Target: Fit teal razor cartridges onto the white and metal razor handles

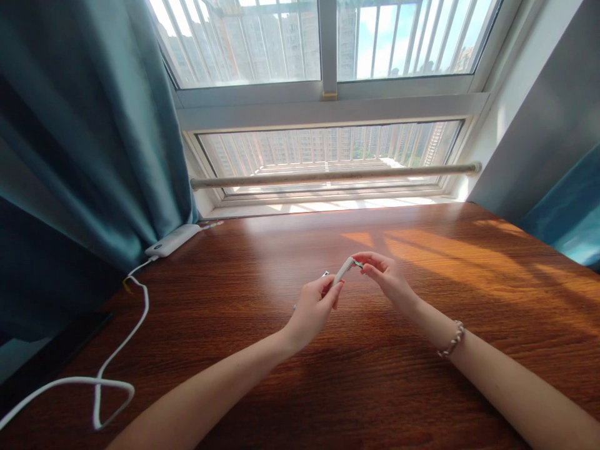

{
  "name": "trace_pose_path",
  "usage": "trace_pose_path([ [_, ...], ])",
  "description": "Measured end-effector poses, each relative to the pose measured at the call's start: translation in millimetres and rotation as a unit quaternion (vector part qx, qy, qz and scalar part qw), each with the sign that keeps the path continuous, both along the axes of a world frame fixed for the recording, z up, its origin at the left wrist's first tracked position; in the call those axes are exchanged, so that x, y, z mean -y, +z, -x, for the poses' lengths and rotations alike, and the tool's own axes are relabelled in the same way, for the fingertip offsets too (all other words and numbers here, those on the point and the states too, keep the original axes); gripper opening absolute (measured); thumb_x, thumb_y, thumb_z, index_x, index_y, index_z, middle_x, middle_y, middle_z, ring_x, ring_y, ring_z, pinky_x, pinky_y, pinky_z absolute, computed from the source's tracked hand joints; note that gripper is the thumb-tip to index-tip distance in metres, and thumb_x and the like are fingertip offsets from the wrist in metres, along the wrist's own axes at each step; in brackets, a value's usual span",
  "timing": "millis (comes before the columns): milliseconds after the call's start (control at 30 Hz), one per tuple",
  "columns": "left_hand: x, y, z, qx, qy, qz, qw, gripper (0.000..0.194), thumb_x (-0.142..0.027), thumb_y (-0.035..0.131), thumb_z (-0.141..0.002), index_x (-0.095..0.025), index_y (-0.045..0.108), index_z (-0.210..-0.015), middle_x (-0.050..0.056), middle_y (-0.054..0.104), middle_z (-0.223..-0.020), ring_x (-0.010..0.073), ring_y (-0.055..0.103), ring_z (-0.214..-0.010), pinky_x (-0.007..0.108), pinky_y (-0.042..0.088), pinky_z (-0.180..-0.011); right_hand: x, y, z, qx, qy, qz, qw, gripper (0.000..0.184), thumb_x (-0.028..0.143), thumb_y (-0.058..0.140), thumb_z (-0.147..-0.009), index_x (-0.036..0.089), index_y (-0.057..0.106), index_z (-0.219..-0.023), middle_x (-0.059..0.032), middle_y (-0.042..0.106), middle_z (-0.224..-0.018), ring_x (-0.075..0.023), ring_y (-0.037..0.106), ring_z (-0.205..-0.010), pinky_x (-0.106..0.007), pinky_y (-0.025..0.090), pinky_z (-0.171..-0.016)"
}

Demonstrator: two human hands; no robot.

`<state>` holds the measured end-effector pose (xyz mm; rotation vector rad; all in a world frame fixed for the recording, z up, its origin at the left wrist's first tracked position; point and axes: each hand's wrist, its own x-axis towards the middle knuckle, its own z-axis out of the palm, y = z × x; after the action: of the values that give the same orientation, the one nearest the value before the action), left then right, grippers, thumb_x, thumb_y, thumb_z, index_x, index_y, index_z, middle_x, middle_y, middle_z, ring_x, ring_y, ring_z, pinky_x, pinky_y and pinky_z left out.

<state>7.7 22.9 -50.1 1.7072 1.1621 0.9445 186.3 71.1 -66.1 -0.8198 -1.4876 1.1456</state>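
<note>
Above the middle of the wooden table point(365, 387), both my hands meet on a small white pen-like object point(344, 270). My left hand point(313, 307) is closed around its lower end, thumb and fingers pinched on the barrel. My right hand point(385, 274) pinches the upper tip, where a small greenish-blue bit shows between the fingertips. A beaded bracelet point(452, 339) sits on my right wrist. A thin light-blue part sticks out below my left hand; what it is I cannot make out.
A white power bank point(172, 240) lies at the table's back left, its white cable point(109, 365) looping toward the front left edge. A teal curtain point(89, 125) hangs on the left. A barred window point(328, 94) with a rail point(335, 175) runs behind.
</note>
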Motion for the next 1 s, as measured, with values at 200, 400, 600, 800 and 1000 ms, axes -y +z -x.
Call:
trace_pose_path([
  [200, 3.9, 0.6, -1.7, -0.003, -0.017, -0.027, 0.999, 0.027, -0.037, 0.04, -0.086, -0.015, 0.055, -0.084, -0.004, 0.041, -0.054, 0.0085, 0.036, -0.05, 0.02, 0.028, -0.048, -0.1, -6.2, 12.0, -0.161, 0.083, 0.132, 0.975, 0.043, 0.057, 0.049, -0.076, 0.02, 0.066, -0.089, -0.006, 0.059, -0.084, -0.0147, 0.051, -0.072, -0.028, 0.042, -0.067],
  [400, 2.8, -0.1, -1.4, -0.037, -0.026, -0.039, 0.998, 0.028, -0.035, 0.039, -0.086, -0.014, 0.055, -0.076, -0.003, 0.042, -0.055, 0.009, 0.038, -0.052, 0.021, 0.029, -0.051, 2.6, -5.8, 15.1, -0.239, 0.135, 0.215, 0.937, 0.04, 0.055, 0.055, -0.073, 0.02, 0.067, -0.087, -0.0047, 0.062, -0.085, -0.0145, 0.054, -0.076, -0.028, 0.043, -0.07],
  [600, 4.8, 1.7, -2.5, -0.021, -0.015, -0.053, 0.998, 0.026, -0.036, 0.039, -0.086, -0.016, 0.056, -0.085, -0.004, 0.041, -0.055, 0.0088, 0.037, -0.051, 0.02, 0.029, -0.051, 6.0, -11.6, 18.5, -0.267, 0.155, 0.239, 0.921, 0.036, 0.05, 0.057, -0.074, 0.019, 0.066, -0.09, -0.0033, 0.064, -0.084, -0.0124, 0.056, -0.076, -0.025, 0.042, -0.071],
  [800, -0.5, 0.4, 0.3, -0.039, 0.009, -0.053, 0.998, 0.028, -0.036, 0.04, -0.085, -0.014, 0.057, -0.08, -0.003, 0.042, -0.055, 0.0095, 0.039, -0.052, 0.021, 0.029, -0.051, 9.4, -16.5, 23.1, -0.256, 0.138, 0.252, 0.923, 0.033, 0.049, 0.056, -0.075, 0.02, 0.065, -0.088, -0.0049, 0.065, -0.09, -0.0157, 0.058, -0.085, -0.028, 0.042, -0.074],
  [1000, 0.7, 0.5, -1.0, -0.03, -0.024, -0.041, 0.998, 0.027, -0.036, 0.04, -0.085, -0.015, 0.056, -0.083, -0.004, 0.042, -0.055, 0.0093, 0.038, -0.052, 0.02, 0.029, -0.051, 8.3, -15.0, 22.9, -0.258, 0.117, 0.271, 0.92, 0.037, 0.053, 0.054, -0.075, 0.019, 0.065, -0.085, -0.0055, 0.064, -0.09, -0.0163, 0.058, -0.085, -0.029, 0.042, -0.078],
])
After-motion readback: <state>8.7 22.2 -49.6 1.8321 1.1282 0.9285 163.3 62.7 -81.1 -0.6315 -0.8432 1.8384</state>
